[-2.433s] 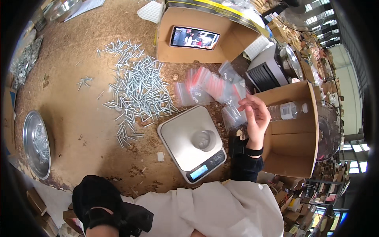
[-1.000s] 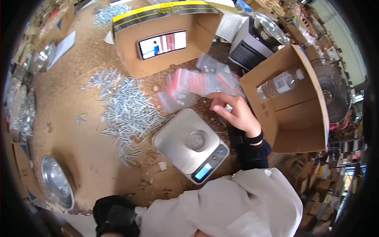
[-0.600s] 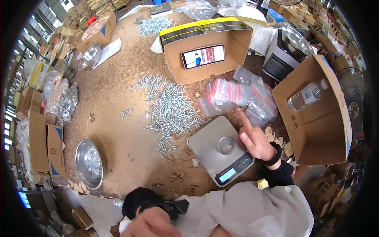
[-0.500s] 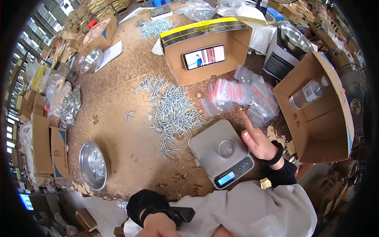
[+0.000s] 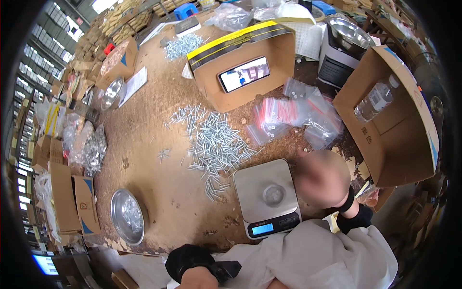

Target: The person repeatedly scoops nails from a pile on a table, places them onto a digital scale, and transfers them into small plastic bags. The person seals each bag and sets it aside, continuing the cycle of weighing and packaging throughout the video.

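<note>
My right hand [image 5: 323, 178] is a smeared patch just right of the kitchen scale [image 5: 264, 192], so its fingers cannot be made out. On the scale's metal plate stands a small round clear dish [image 5: 274, 195]; the display is lit blue. At the lower edge my left hand [image 5: 198, 278] shows only near the wrist, below a black cuff, its fingers out of sight. A heap of silvery screws [image 5: 216, 147] lies beyond the scale to the left. Small clear zip bags with red strips [image 5: 281, 113] lie beyond the scale.
A steel bowl [image 5: 143, 236] with clear plastic inside stands at the left front. An open carton [image 5: 226, 100] props a phone [image 5: 244, 74]. On the right another carton [image 5: 358, 137] holds a plastic bottle [image 5: 375, 102]. More screws [image 5: 183, 45] lie at the back.
My right hand has drawn back from the zip bags toward me and a little right, and is now blurred. The whole view has shifted and turned slightly.
</note>
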Motion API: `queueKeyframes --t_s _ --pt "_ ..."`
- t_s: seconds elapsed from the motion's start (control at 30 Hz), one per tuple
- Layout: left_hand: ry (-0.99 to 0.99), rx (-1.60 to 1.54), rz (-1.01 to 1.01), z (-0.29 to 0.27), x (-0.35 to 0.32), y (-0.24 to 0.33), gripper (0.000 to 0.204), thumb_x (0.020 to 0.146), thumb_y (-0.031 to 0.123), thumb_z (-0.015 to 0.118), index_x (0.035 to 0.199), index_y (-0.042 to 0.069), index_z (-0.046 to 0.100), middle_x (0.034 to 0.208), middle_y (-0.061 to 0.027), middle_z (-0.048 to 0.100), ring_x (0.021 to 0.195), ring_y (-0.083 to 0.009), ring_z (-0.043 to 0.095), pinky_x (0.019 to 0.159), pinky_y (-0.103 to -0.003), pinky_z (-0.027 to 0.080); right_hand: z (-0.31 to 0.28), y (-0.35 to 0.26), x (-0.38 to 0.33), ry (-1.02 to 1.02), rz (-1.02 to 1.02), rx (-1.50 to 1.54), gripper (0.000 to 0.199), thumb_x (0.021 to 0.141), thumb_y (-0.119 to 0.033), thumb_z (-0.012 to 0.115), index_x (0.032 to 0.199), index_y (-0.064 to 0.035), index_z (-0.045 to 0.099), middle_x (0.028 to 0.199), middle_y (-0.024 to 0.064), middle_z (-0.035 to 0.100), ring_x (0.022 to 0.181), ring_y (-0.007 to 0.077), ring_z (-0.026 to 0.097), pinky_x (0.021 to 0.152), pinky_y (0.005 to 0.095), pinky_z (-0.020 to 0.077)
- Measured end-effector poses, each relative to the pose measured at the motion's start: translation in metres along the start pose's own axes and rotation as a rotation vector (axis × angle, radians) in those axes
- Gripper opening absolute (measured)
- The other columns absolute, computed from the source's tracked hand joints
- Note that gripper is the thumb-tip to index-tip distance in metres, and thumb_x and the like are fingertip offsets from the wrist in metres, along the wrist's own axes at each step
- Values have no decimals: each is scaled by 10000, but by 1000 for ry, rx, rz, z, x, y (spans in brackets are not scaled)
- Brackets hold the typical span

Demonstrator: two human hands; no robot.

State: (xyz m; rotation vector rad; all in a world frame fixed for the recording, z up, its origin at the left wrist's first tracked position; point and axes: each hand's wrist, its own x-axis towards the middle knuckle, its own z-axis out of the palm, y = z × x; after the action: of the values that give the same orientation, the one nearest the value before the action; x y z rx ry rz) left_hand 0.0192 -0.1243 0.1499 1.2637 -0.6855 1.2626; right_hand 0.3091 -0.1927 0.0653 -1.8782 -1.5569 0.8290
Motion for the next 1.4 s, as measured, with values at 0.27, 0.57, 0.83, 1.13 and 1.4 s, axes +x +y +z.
queueKeyframes --t_s 0.27,0.57,0.83,1.13,1.4 --pt "53 61 67 14 9 3 256 935 130 641 1181 100 572 1131 -36 567 992 -206 569 797 -332 532 14 1 32 -139 -580 -114 869 757 -303 814 1468 -48 384 1388 204 477 1323 411 429 1128 522 326" --pt "-249 260 203 1 5 -6 200 970 170 564 1114 36 601 1156 -66 584 911 -237 611 724 -351 553 27 3 38 -144 -666 -35 893 746 -209 800 1512 -103 355 1194 151 620 1119 344 594 1050 477 418" --pt "373 732 -537 -77 -45 -41 227 883 181 648 1055 33 642 1013 -78 642 939 -231 617 812 -371 493 -10 -7 84 142 -472 -87 793 714 -120 783 1421 -55 431 1072 185 640 997 368 620 886 433 515" --pt "-248 1638 -961 -144 -92 -76 311 750 133 778 1044 84 693 929 -88 600 930 -298 574 823 -415 436 28 9 150 -287 -419 -478 610 799 -232 740 1296 33 506 1062 242 607 1033 415 603 891 469 488" --pt "-250 1643 -960 -147 -99 -77 304 725 137 793 1025 127 743 941 -50 601 949 -263 565 831 -396 407 70 -46 171 -420 -448 -384 702 763 -95 763 1382 28 457 1256 232 517 1106 435 576 930 467 493"
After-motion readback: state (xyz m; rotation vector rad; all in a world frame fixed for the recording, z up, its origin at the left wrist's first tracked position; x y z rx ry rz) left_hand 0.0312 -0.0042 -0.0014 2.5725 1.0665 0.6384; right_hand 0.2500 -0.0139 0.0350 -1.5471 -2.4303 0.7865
